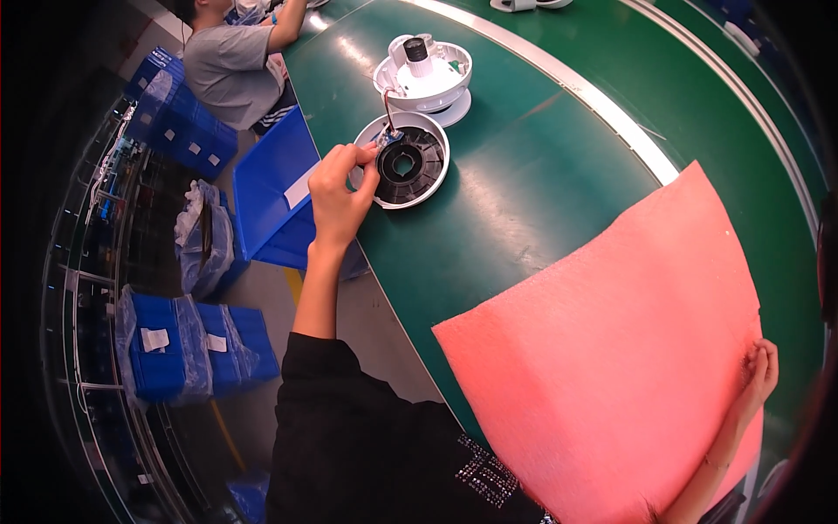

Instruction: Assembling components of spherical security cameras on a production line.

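My left hand (343,192) pinches the left rim of a white round housing (443,179) with a black ribbed ring inside. Close to its fingertips sits a small circuit board with wires (388,136). Those wires lead up to a white dome-shaped camera body (436,83), which has a black lens on top and stands just behind the housing. At the lower right, my right hand (763,370) has its fingers curled at the right edge of a large pink foam-like sheet (602,341). The sheet covers the near part of the green table; its lower end reaches my body.
The green work table (515,201) has a pale metal strip (594,83) along its far side. A blue bin (275,188) stands at its left edge. Plastic-wrapped blue crates (179,345) stand on the floor. Another person (231,70) sits at the table's upper left.
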Demonstrator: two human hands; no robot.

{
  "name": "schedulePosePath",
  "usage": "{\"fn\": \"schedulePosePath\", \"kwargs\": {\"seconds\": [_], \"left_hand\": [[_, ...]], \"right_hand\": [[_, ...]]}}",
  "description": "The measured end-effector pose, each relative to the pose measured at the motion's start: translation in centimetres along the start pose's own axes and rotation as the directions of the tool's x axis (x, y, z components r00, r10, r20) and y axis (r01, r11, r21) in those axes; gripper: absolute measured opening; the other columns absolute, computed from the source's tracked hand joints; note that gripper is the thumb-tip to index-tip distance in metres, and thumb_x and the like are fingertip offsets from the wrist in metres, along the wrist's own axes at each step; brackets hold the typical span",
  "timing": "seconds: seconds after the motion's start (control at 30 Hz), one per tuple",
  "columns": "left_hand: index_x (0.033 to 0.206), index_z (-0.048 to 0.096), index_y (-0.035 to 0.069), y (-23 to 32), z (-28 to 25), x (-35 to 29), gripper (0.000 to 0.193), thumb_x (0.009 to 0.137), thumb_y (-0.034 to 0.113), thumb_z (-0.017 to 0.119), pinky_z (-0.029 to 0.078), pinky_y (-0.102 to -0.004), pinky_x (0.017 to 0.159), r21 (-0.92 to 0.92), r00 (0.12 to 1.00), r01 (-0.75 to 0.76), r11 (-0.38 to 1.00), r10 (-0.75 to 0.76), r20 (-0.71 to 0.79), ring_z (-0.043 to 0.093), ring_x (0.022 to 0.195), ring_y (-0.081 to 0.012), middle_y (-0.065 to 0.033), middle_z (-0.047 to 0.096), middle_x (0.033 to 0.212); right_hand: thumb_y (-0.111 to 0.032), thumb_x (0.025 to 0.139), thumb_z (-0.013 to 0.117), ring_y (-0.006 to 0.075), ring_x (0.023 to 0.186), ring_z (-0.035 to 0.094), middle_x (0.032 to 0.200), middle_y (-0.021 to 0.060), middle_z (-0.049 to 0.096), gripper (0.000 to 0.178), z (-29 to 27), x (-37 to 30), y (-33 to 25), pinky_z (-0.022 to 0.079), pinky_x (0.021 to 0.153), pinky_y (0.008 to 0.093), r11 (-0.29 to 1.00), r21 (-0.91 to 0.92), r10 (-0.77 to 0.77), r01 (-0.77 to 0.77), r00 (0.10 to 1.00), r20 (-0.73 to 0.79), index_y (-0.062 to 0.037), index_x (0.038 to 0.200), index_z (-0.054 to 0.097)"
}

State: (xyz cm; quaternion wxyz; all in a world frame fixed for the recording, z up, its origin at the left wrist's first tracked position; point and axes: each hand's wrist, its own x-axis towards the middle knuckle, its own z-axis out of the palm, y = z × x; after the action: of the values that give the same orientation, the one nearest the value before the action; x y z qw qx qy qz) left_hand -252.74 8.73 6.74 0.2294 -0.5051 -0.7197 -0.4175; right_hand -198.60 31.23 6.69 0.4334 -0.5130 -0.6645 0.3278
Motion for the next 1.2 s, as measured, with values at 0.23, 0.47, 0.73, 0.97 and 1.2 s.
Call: {"fn": "schedulePosePath", "kwargs": {"seconds": [0.23, 0.47, 0.73, 0.97, 1.2], "left_hand": [[0.082, 0.058, 0.000, 0.3, -0.6, 0.2, 0.009, 0.074, 0.000, 0.060, 0.047, -0.0303, 0.066, 0.039, 0.988, 0.094, 0.995, -0.098, 0.117, 0.062, 0.077, -0.0241, -0.0129, 0.061, 0.078], [0.117, 0.047, 0.004, -2.1, -0.5, -2.2, 0.047, 0.079, 0.025, 0.065, 0.043, -0.0335, 0.086, -0.240, 0.815, 0.525, 0.817, -0.563, -0.136, 0.052, 0.106, -0.0260, -0.0193, 0.054, 0.112], [0.114, 0.052, -0.001, -2.9, 2.4, -3.2, 0.054, 0.071, 0.029, 0.067, 0.042, -0.0327, 0.086, -0.078, 0.751, 0.655, 0.752, -0.635, 0.180, 0.057, 0.099, -0.0237, -0.0167, 0.060, 0.105], [0.119, 0.045, 0.003, -1.3, 1.4, -2.2, 0.047, 0.074, 0.004, 0.055, 0.050, -0.0295, 0.068, -0.476, 0.628, 0.686, 0.551, -0.778, 0.004, 0.059, 0.087, -0.0187, -0.0109, 0.057, 0.102], [0.105, 0.059, 0.000, -2.8, -3.5, 5.0, 0.031, 0.077, 0.009, 0.046, 0.050, -0.0256, 0.038, -0.343, 0.618, 0.767, 0.543, -0.769, 0.166, 0.057, 0.050, -0.0135, -0.0064, 0.060, 0.072]], "right_hand": [[-0.009, 0.091, 0.042, 0.0011, 0.060, 0.036, 0.068, -0.0054, 0.041, 0.015, 0.8, -0.5, -1.2, 0.028, 0.052, 0.0153, 0.996, 0.088, 0.010, -0.013, 0.999, 0.034, -0.0053, 0.083, 0.055], [-0.007, 0.090, 0.043, 0.0020, 0.057, 0.036, 0.065, -0.0049, 0.041, 0.015, 1.7, -0.7, -1.6, 0.027, 0.051, 0.0160, 0.991, 0.131, -0.044, 0.035, 0.997, 0.069, -0.0051, 0.080, 0.055], [-0.008, 0.089, 0.044, 0.0028, 0.057, 0.035, 0.064, -0.0042, 0.042, 0.014, 1.3, -0.7, -2.2, 0.028, 0.051, 0.0174, 0.985, 0.170, -0.016, -0.002, 0.994, 0.104, -0.0041, 0.079, 0.054], [-0.006, 0.087, 0.044, 0.0037, 0.057, 0.036, 0.066, -0.0031, 0.045, 0.015, 2.0, -0.6, -2.3, 0.029, 0.051, 0.0193, 0.985, 0.167, -0.058, 0.045, 0.996, 0.073, -0.0020, 0.076, 0.054], [-0.005, 0.086, 0.045, 0.0038, 0.056, 0.035, 0.063, -0.0028, 0.044, 0.014, 1.7, -0.8, -2.4, 0.029, 0.051, 0.0199, 0.984, 0.168, -0.063, 0.051, 0.996, 0.066, -0.0014, 0.075, 0.054]]}}
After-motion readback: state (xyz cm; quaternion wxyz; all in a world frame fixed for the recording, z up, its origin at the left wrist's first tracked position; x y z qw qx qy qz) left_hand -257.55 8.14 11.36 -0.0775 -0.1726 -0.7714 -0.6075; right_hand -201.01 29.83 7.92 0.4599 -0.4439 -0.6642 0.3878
